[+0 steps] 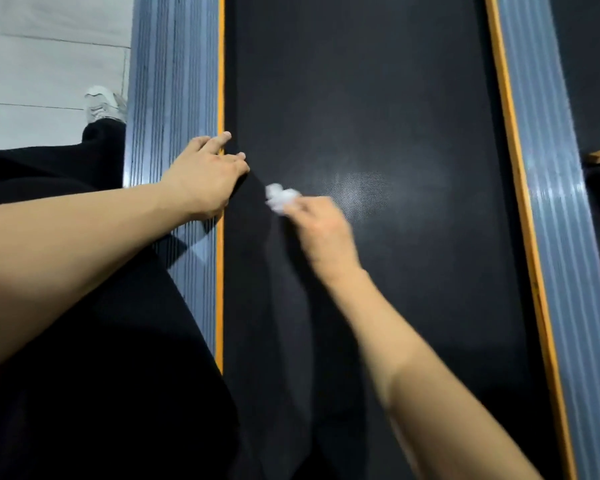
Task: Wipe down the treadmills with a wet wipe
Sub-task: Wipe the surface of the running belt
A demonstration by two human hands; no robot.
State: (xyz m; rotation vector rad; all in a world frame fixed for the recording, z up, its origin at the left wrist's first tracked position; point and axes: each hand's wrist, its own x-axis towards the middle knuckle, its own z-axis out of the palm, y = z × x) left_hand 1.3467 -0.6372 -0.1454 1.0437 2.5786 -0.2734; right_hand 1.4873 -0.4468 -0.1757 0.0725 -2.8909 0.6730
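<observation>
Two hands: right hand (321, 233) is pinching the crumpled wipe (280, 198); left hand (207, 174) is lying flat, fingers straight, bracing on the rail (174, 98).
Wipe: white, wadded, soft, touching the belt (361, 81) near its left edge.
Advice: unfolding it would be covering more surface; overlapping strokes.
Belt: black, dotted texture, matte.
Rail: grey, ribbed, orange-edged.

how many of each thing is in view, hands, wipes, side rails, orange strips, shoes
hands: 2, left hand resting on the rail edge, right hand holding the wipe
wet wipe: 1
grey side rails: 2
orange strips: 2
white shoe: 1
total: 8
</observation>
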